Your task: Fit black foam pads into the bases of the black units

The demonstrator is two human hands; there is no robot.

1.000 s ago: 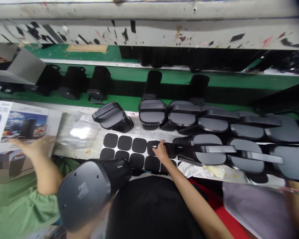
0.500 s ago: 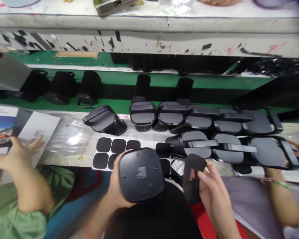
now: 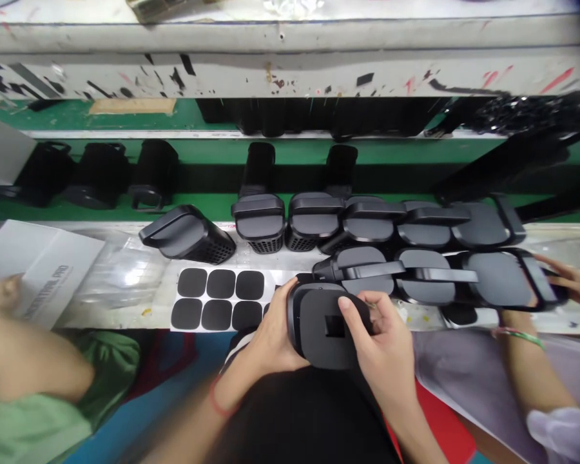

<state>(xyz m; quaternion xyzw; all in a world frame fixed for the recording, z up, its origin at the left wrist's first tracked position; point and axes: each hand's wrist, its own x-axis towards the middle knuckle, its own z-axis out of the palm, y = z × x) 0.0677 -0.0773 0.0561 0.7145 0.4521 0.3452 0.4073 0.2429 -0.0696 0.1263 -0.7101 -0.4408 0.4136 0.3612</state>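
Note:
My left hand (image 3: 275, 338) is wrapped round the side of a black device (image 3: 294, 314), whose rounded-square base faces up toward me. Against that base lies a black rounded-square pad (image 3: 316, 322) with a small rectangular cutout. My right hand (image 3: 384, 341) grips the pad's right edge, its thumb on top and its fingers partly hidden. Whether the pad is stuck down or only rests there, I cannot tell. Left of my hands, a white sheet (image 3: 269, 283) carries several similar black pads (image 3: 221, 283).
Black devices with handles (image 3: 370, 219) stand in two rows behind my hands; one (image 3: 188, 232) leans apart. On the left are clear plastic bags (image 3: 125, 274) and a white box (image 3: 58, 277) by a co-worker's arm (image 3: 24, 348). Another person's hand (image 3: 575, 283) touches a device at right.
My right hand has brought the pad left onto the device's base. The device has moved right in my left hand. The left co-worker's hand and the box have shifted.

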